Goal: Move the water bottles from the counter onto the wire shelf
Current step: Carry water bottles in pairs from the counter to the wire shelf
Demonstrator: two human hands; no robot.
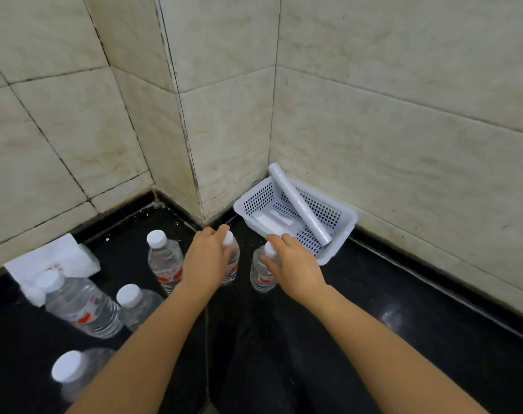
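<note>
Six clear water bottles stand upright on the black counter (403, 309), white caps up, long axes vertical. Left hand (205, 259) wraps the neck of one bottle (231, 264); right hand (293, 264) closes round the neck of another (261, 274) just beside it. Four more (164, 258) stand left; white perforated basket (337, 225) holding a roll (299, 204) sits in the tiled corner.

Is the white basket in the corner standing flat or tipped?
Tipped. The white perforated plastic basket leans against the tiled wall, its open side facing the camera, with a white plastic-wrapped roll lying across it.
</note>
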